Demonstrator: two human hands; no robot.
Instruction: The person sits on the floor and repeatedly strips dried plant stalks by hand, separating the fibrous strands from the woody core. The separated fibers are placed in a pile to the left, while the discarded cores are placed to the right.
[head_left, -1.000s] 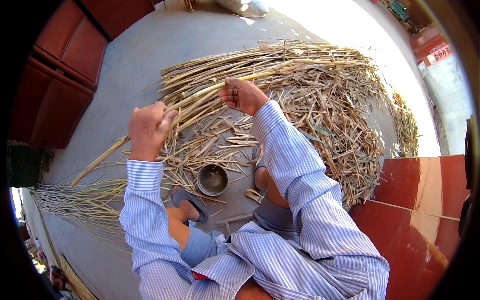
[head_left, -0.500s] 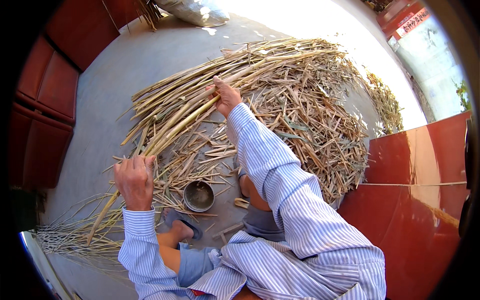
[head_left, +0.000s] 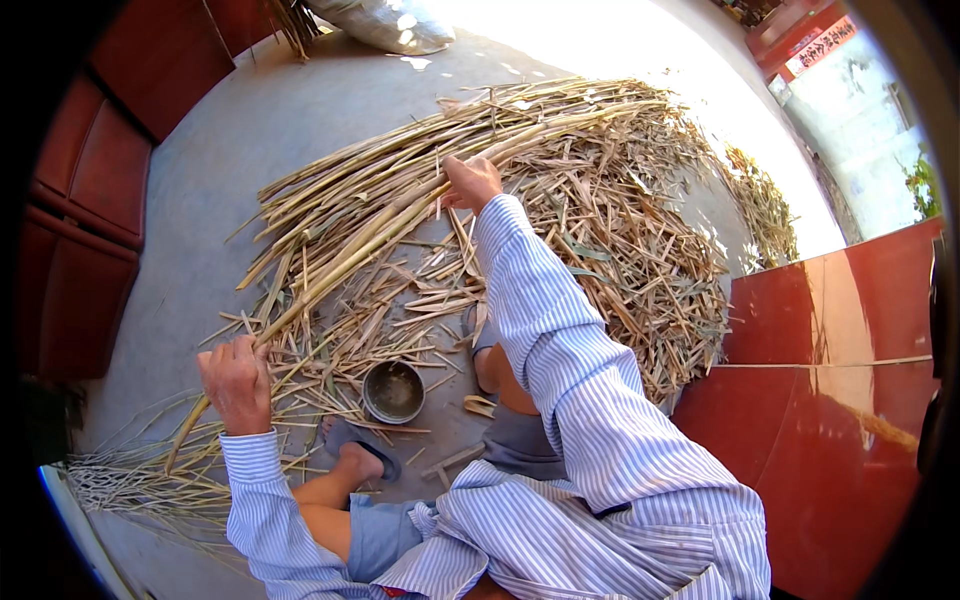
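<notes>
A long yellowish stalk slants from lower left to upper right across the space before me. My left hand is closed round its lower part, with the stalk's end sticking out below the fist. Farther up, my right hand has its fingers closed on the same stalk, thumb side uppermost. Beyond it, many similar stalks lie side by side in a heap. Under and beside my right forearm spreads a broad pile of dry peeled husks.
A small round bowl stands on the floor between my feet. Thin, tangled strips lie at lower left. Red cabinets line the left, red panels the right. A pale sack rests at the back.
My left hand has moved a little down and left along with the stalk's lower part. My right hand has shifted slightly to the right, its grip farther up the stalk.
</notes>
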